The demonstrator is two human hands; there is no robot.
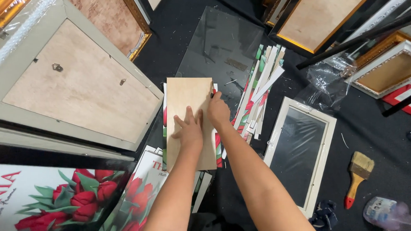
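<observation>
2 hands [187, 130] [218, 111], 1 plywood board [189, 107], 1 glass sheet [221, 48], 1 paintbrush [358, 176], 1 spray bottle [392, 216] (partly cut off).

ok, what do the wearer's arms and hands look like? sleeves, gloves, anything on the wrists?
Both forearms are bare up to the frame edge: no sleeves in view. Left hand and right hand wear no gloves, and no watch, band or ring is visible. No markings show.

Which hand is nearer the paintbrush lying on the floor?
Right. The right hand grips the right edge of the plywood board, on the side facing the paintbrush; the left hand lies flat on the board, farther away.
</observation>
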